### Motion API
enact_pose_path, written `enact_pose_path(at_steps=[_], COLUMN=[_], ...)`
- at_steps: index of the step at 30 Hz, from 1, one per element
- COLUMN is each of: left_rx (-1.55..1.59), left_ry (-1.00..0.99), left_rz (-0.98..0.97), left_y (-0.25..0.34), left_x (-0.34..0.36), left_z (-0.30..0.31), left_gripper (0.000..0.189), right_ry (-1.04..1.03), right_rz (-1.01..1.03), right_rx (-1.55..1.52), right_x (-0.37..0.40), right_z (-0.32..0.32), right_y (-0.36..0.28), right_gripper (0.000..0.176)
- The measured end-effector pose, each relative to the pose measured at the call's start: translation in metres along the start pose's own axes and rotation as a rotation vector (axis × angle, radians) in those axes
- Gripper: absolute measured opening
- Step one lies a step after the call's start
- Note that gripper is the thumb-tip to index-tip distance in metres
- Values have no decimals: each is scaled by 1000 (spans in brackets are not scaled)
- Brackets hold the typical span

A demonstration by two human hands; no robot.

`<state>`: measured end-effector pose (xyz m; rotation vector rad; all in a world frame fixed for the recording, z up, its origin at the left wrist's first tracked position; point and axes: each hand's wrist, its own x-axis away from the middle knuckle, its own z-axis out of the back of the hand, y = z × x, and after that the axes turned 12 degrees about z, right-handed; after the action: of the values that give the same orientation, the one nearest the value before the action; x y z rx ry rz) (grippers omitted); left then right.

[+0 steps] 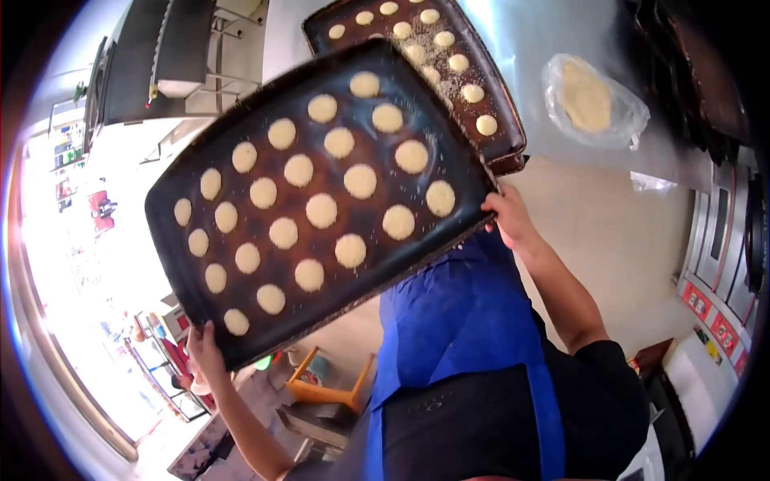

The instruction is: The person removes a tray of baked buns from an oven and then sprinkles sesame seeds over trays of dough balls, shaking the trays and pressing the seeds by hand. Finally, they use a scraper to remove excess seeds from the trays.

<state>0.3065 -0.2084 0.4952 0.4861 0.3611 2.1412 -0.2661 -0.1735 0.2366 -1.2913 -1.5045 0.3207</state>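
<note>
A large dark baking tray [377,276] with rows of pale round dough pieces is held up, tilted, in front of the blue apron. My left hand [204,353] grips its lower left corner, and my right hand [511,216] is closed on its right corner. Small seeds are scattered around some of the rounds. Behind it, a second dark tray [501,100] with similar rounds lies on the metal table, with a heap of seeds over its middle. The held tray hides part of that second tray.
On the metal table [529,32] lies a clear plastic bag [585,96] with pale contents. Dark trays stand at the upper right. An orange stool [325,390] is below the held tray, metal racks [216,76] at the upper left, ovens [718,232] at the right.
</note>
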Motion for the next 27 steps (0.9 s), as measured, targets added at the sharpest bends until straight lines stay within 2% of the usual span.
enact_pose_path(at_steps=[1,2,4,6,7,9,10,11,12,14,17,20,23,27], left_rx=[-5,156,284,195,244,292,301,316,242,379,412,463,390,413], left_ry=[-59,-165,-176,-290,-266,-223,-232,-223,-222,-233,-234,-153,-44,-43], left_rz=[92,212,207,361,410,473,514,504,521,598,659,677,642,688], left_y=[0,12,31,62,74,68,51,57,58,65,73,83,49,45], left_x=[6,17,36,56,74,103,91,99,108,115,116,130,151,158], left_z=[-10,-25,-34,-13,-15,-18,-15,-19,-15,-20,-22,-7,-11,-14], left_gripper=[24,25,23,21,21,20,20,19,18,16,14,14,14,17], right_ry=[39,8,150,-182,-227,-219,-405,-496,-501,-417,-376,-361,-385,-391], right_rz=[56,44,-24,-84,-106,-24,138,131,20,-226,-408,-501,-544,-585], right_rx=[2,13,-84,155,179,-608,-778,-911,-1002,-1068,-1058,-1045,-1039,-1018], right_x=[-10,-19,-42,-55,-44,-25,-20,-19,-24,-26,-32,-28,-29,-35], right_z=[2,9,31,93,89,67,12,-21,-49,-90,-119,-130,-142,-142], right_y=[6,14,21,5,-6,-53,-48,-34,-10,45,81,95,110,109], right_gripper=[15,15,12,26,26,52,68,68,68,69,69,69,69,70])
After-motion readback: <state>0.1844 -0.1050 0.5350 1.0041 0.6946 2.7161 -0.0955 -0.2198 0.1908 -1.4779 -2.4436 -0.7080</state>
